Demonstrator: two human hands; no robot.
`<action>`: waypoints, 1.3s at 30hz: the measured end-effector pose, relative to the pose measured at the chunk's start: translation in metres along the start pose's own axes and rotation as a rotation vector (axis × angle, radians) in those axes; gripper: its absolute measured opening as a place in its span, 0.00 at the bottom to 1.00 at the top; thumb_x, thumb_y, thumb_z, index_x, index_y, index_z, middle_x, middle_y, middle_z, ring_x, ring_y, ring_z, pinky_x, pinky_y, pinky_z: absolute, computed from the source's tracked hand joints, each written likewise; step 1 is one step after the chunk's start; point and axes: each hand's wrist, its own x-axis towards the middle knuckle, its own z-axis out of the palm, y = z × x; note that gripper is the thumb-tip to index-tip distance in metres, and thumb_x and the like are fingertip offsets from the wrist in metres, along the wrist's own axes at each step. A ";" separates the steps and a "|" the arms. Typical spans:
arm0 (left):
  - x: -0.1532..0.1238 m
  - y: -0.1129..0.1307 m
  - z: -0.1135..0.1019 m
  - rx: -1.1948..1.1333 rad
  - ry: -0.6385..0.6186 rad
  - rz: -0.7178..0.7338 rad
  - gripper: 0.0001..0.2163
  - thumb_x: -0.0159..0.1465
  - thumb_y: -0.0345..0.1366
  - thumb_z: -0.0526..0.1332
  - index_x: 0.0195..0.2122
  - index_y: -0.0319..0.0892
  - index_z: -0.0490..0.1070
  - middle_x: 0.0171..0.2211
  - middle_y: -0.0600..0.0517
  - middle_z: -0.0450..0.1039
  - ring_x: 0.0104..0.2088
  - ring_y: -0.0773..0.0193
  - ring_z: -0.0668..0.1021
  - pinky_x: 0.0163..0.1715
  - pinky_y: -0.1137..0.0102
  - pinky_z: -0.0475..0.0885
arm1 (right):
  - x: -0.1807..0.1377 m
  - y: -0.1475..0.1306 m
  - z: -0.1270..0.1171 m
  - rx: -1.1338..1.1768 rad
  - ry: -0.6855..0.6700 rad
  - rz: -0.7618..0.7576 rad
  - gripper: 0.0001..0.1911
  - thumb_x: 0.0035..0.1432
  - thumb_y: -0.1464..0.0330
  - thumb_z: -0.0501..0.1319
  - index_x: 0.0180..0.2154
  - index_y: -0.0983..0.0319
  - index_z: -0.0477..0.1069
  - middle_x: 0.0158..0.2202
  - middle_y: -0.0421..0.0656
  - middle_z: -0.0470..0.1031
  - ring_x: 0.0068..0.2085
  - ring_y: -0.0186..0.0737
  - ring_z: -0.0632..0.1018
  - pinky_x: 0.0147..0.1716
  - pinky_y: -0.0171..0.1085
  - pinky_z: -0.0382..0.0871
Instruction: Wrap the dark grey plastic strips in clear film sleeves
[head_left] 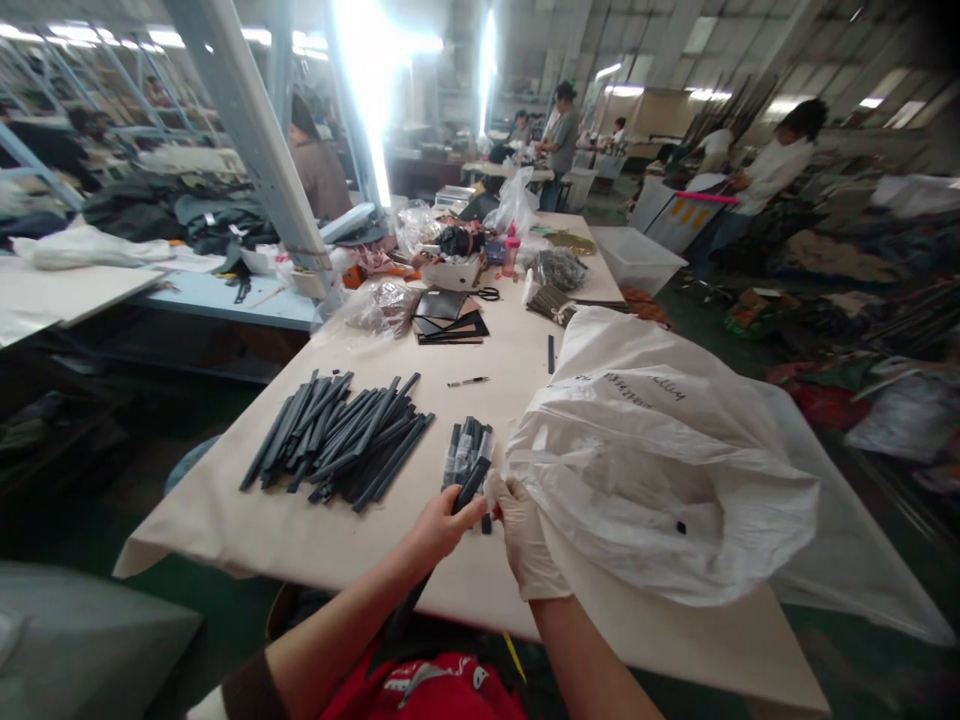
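Observation:
My bare left hand is closed on a dark strip, which points up and away from me. Close beside it, my right hand wears a pale glove, its fingertips pinched together near the strip's lower end; what they hold is too small to make out. Just beyond my hands lies a small group of dark strips with clear, shiny wrapping around them. To the left, a large loose pile of dark strips spreads over the cloth-covered table. A big white plastic bag lies right of my gloved hand.
Beyond the strips lie a pen, flat dark sheets, scissors and a clear plastic bag. A single dark strip rests near the white bag. A metal post rises at the table's left. Other people work farther off.

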 end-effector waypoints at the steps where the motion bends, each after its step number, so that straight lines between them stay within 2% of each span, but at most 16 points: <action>1: -0.005 0.003 0.001 -0.075 0.016 -0.068 0.11 0.57 0.44 0.54 0.30 0.40 0.64 0.15 0.62 0.55 0.15 0.73 0.60 0.15 0.77 0.55 | -0.004 -0.002 0.003 -0.004 0.008 -0.019 0.20 0.48 0.53 0.63 0.20 0.60 0.60 0.17 0.32 0.59 0.20 0.29 0.60 0.22 0.33 0.55; 3: -0.013 0.007 -0.001 -0.182 0.052 -0.153 0.09 0.56 0.43 0.54 0.28 0.42 0.61 0.13 0.64 0.50 0.12 0.75 0.56 0.12 0.78 0.51 | -0.012 -0.005 0.007 0.017 0.032 -0.035 0.21 0.48 0.53 0.63 0.20 0.60 0.59 0.16 0.32 0.58 0.19 0.29 0.59 0.21 0.33 0.55; 5: -0.020 0.007 -0.004 -0.268 0.059 -0.164 0.09 0.54 0.42 0.55 0.26 0.43 0.59 0.12 0.65 0.50 0.11 0.76 0.55 0.11 0.78 0.49 | -0.020 -0.007 0.010 0.056 0.045 -0.041 0.22 0.47 0.52 0.63 0.20 0.60 0.58 0.16 0.32 0.58 0.19 0.29 0.59 0.21 0.33 0.54; 11: -0.039 0.004 -0.012 -0.615 -0.166 -0.279 0.12 0.51 0.38 0.59 0.21 0.44 0.53 0.13 0.65 0.49 0.12 0.78 0.51 0.11 0.78 0.45 | -0.040 -0.022 0.013 0.101 0.028 -0.100 0.22 0.48 0.51 0.63 0.20 0.59 0.57 0.17 0.33 0.57 0.20 0.30 0.59 0.20 0.33 0.53; 13: -0.044 0.007 -0.012 -0.652 -0.195 -0.270 0.13 0.51 0.38 0.59 0.20 0.44 0.52 0.13 0.65 0.48 0.12 0.79 0.50 0.12 0.78 0.45 | -0.045 -0.029 0.013 0.062 0.026 -0.117 0.22 0.49 0.52 0.62 0.19 0.59 0.57 0.16 0.32 0.56 0.19 0.29 0.58 0.20 0.33 0.53; 15: -0.047 0.010 -0.012 -0.650 -0.172 -0.219 0.13 0.52 0.39 0.59 0.21 0.43 0.52 0.14 0.65 0.48 0.12 0.79 0.50 0.12 0.78 0.46 | -0.050 -0.034 0.013 0.033 0.011 -0.126 0.22 0.51 0.52 0.60 0.19 0.60 0.58 0.15 0.32 0.56 0.19 0.29 0.58 0.20 0.33 0.53; 17: -0.048 0.012 -0.012 -0.578 -0.097 -0.160 0.12 0.53 0.40 0.58 0.22 0.43 0.54 0.14 0.65 0.48 0.12 0.78 0.51 0.12 0.78 0.48 | -0.055 -0.036 0.013 0.045 -0.066 -0.098 0.21 0.52 0.53 0.60 0.20 0.61 0.62 0.16 0.33 0.59 0.19 0.30 0.59 0.20 0.33 0.53; 20: -0.048 0.013 -0.015 -0.338 0.025 -0.078 0.10 0.56 0.43 0.56 0.25 0.43 0.57 0.13 0.64 0.50 0.12 0.76 0.55 0.13 0.78 0.50 | -0.060 -0.037 0.012 0.093 -0.266 0.020 0.17 0.51 0.55 0.63 0.24 0.62 0.68 0.19 0.35 0.63 0.21 0.29 0.61 0.21 0.32 0.55; 21: -0.049 0.013 -0.016 -0.253 0.045 -0.052 0.10 0.57 0.43 0.55 0.25 0.43 0.57 0.13 0.64 0.51 0.12 0.75 0.56 0.13 0.77 0.50 | -0.060 -0.038 0.011 0.117 -0.296 0.064 0.16 0.49 0.56 0.64 0.23 0.62 0.68 0.19 0.35 0.63 0.21 0.29 0.61 0.21 0.32 0.55; 22: -0.051 0.014 -0.018 -0.185 0.056 -0.026 0.11 0.58 0.44 0.53 0.25 0.44 0.57 0.13 0.64 0.51 0.12 0.74 0.57 0.13 0.77 0.51 | -0.059 -0.038 0.010 0.154 -0.286 0.105 0.16 0.47 0.57 0.66 0.22 0.62 0.68 0.19 0.35 0.63 0.21 0.29 0.61 0.21 0.32 0.55; 25: -0.061 0.016 -0.022 -0.032 0.052 0.059 0.11 0.61 0.44 0.48 0.26 0.44 0.57 0.15 0.62 0.54 0.15 0.71 0.60 0.16 0.75 0.54 | -0.054 -0.042 0.008 0.331 -0.148 0.240 0.19 0.40 0.57 0.70 0.21 0.62 0.66 0.18 0.34 0.63 0.20 0.28 0.61 0.18 0.30 0.53; 28: -0.073 0.018 -0.022 0.152 0.073 0.145 0.11 0.62 0.42 0.46 0.26 0.44 0.58 0.18 0.58 0.58 0.21 0.68 0.65 0.23 0.73 0.57 | -0.048 -0.048 0.009 0.491 -0.147 0.338 0.20 0.38 0.57 0.71 0.22 0.62 0.65 0.20 0.34 0.64 0.19 0.26 0.61 0.16 0.28 0.51; 31: -0.078 0.019 -0.019 0.270 0.099 0.147 0.11 0.62 0.42 0.46 0.26 0.45 0.59 0.20 0.56 0.62 0.24 0.64 0.68 0.26 0.72 0.58 | -0.046 -0.052 0.012 0.540 -0.172 0.330 0.19 0.38 0.58 0.71 0.23 0.62 0.66 0.21 0.34 0.65 0.19 0.26 0.61 0.15 0.28 0.51; 34: -0.077 0.017 -0.016 0.323 0.108 0.140 0.11 0.62 0.42 0.46 0.27 0.45 0.60 0.22 0.54 0.64 0.25 0.63 0.69 0.26 0.72 0.58 | -0.046 -0.051 0.016 0.493 -0.119 0.279 0.20 0.38 0.55 0.70 0.24 0.62 0.66 0.20 0.34 0.65 0.18 0.27 0.62 0.15 0.29 0.52; 37: -0.073 0.016 -0.016 0.380 0.096 0.143 0.11 0.62 0.41 0.47 0.26 0.45 0.61 0.23 0.53 0.66 0.26 0.63 0.70 0.27 0.73 0.57 | -0.048 -0.045 0.020 0.344 -0.034 0.150 0.19 0.39 0.55 0.70 0.23 0.62 0.67 0.19 0.35 0.66 0.19 0.28 0.63 0.17 0.30 0.55; 39: -0.069 0.015 -0.018 0.392 0.084 0.144 0.11 0.62 0.41 0.47 0.26 0.45 0.61 0.23 0.53 0.67 0.26 0.63 0.70 0.27 0.72 0.57 | -0.050 -0.041 0.024 0.212 -0.039 0.066 0.18 0.40 0.55 0.69 0.22 0.62 0.68 0.18 0.35 0.66 0.20 0.29 0.63 0.19 0.31 0.57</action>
